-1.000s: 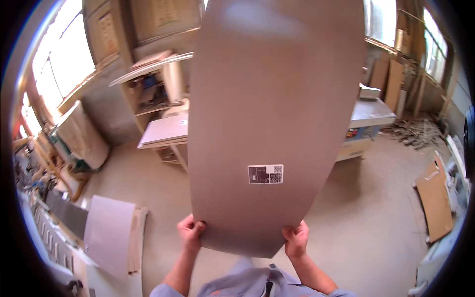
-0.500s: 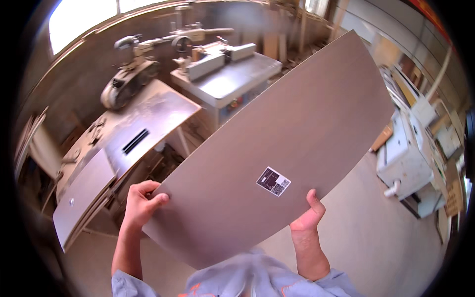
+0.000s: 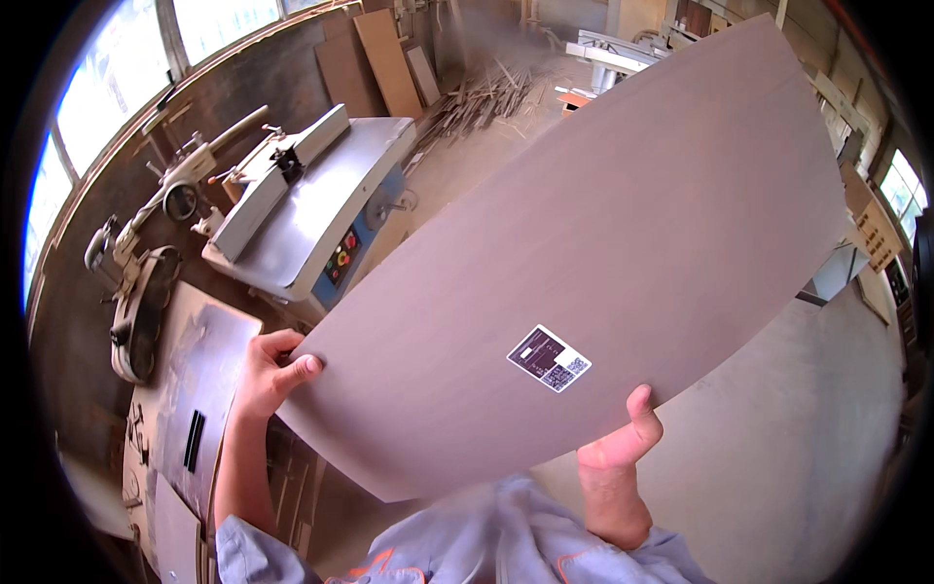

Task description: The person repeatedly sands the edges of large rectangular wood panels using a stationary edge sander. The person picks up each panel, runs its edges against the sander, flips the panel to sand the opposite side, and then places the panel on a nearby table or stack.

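Note:
A large flat grey-brown panel (image 3: 584, 243) is held up in front of me, slanting from near my waist to the upper right. It carries a white-edged label (image 3: 549, 358) with dark printing. At the panel's left edge my left hand (image 3: 277, 372) is closed, its thumb on the upper face and its other fingers mostly out of sight. My right hand (image 3: 625, 433) grips the lower right edge; the thumb shows there, while the remaining fingers are hidden beneath the panel.
Left of the panel stands a machine with a smooth metal table (image 3: 321, 185) and a control panel (image 3: 342, 255) of buttons. A worktable (image 3: 195, 360) lies nearer, by my left forearm. Wood strips (image 3: 477, 107) are heaped at the back, and other machinery (image 3: 613, 58) stands beyond the panel.
My view has swung to the right, so the machines and worktable now sit farther left. The panel stays in both hands and its far end appears higher and farther right.

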Available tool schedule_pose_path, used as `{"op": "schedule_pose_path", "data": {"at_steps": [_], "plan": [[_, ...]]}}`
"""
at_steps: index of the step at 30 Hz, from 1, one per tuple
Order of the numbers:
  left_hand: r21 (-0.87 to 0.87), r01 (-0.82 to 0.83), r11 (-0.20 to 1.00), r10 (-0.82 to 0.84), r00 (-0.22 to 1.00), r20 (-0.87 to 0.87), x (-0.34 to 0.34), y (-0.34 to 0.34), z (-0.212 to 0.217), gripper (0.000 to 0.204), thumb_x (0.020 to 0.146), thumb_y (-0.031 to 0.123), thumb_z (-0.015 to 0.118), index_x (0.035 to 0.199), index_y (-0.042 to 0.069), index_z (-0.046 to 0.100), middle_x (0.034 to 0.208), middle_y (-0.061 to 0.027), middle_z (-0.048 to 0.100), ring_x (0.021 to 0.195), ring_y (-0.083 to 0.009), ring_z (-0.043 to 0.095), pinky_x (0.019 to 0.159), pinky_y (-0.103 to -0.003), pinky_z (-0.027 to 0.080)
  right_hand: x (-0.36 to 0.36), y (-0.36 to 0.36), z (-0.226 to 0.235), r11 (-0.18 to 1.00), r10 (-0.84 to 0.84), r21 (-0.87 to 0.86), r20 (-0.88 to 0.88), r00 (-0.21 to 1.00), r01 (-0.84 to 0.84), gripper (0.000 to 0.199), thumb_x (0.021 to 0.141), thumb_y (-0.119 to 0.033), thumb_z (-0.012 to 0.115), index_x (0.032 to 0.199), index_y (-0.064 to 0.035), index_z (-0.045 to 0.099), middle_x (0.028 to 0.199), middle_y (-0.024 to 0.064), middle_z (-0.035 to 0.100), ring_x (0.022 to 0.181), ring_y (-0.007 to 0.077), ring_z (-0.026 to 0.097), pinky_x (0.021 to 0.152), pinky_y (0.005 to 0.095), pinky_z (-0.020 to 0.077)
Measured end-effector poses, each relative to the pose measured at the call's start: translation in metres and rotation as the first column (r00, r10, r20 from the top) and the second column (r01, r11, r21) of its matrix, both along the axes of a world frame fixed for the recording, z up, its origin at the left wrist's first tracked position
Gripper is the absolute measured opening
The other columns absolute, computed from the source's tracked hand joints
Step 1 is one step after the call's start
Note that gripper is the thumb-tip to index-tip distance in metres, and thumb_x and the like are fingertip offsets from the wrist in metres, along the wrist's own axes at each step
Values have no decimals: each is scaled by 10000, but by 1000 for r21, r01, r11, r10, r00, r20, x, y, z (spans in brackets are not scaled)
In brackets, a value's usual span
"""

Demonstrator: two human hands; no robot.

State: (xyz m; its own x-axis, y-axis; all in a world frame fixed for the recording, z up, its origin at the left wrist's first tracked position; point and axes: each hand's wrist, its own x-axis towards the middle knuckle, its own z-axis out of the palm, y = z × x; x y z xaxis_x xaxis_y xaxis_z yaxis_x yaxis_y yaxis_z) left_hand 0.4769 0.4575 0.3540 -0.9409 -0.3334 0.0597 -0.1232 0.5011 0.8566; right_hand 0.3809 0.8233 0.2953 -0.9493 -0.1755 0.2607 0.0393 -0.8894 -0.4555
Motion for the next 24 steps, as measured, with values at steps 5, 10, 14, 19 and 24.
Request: {"op": "schedule_pose_path", "data": {"at_steps": [5, 10, 14, 19, 24], "plan": [[-113, 101, 988, -119, 979, -163, -30, -19, -3, 613, 685, 535, 788, 718, -51, 611, 644, 0, 463, 628, -92, 420, 555, -264, 319, 13, -12, -6, 986, -163, 25, 13, 987, 163, 571, 839, -308, 664, 1283, 0, 479, 1241, 93, 543, 1148, 275, 513, 944, 417, 437], [-184, 178, 967, -212, 959, -186, -55, -29, 2, 615, 689, 523, 788, 670, -51, 569, 612, 8, 420, 608, -86, 383, 529, -274, 285, 25, -17, -2, 970, -243, 27, 0, 970, 243, 574, 832, -305, 666, 1282, -3, 478, 1241, 91, 541, 1146, 272, 511, 938, 414, 439], [-189, 210, 959, -257, 926, -276, -79, -31, 3, 579, 717, 514, 770, 627, -13, 547, 566, 43, 402, 557, -56, 341, 474, -269, 239, 30, -23, -7, 951, -307, 44, 0, 952, 306, 568, 834, -296, 664, 1281, -1, 477, 1238, 91, 544, 1139, 271, 516, 932, 417, 443], [-604, 96, 791, -411, 814, -410, -101, -59, 94, 603, 752, 511, 704, 525, -5, 488, 476, -36, 366, 479, -114, 347, 454, -323, 264, 28, -21, -5, 987, -160, 2, -20, 987, 160, 562, 839, -270, 664, 1301, -16, 469, 1249, 89, 545, 1153, 265, 512, 942, 427, 439], [-891, 18, 454, -506, 828, -241, -147, 32, 202, 606, 814, 515, 636, 486, 30, 482, 463, -98, 351, 426, -214, 347, 437, -362, 277, 57, 1, -27, 985, -13, -169, 130, 991, 35, 519, 851, -229, 673, 1306, -65, 485, 1255, 63, 556, 1165, 222, 512, 971, 398, 423]]}}
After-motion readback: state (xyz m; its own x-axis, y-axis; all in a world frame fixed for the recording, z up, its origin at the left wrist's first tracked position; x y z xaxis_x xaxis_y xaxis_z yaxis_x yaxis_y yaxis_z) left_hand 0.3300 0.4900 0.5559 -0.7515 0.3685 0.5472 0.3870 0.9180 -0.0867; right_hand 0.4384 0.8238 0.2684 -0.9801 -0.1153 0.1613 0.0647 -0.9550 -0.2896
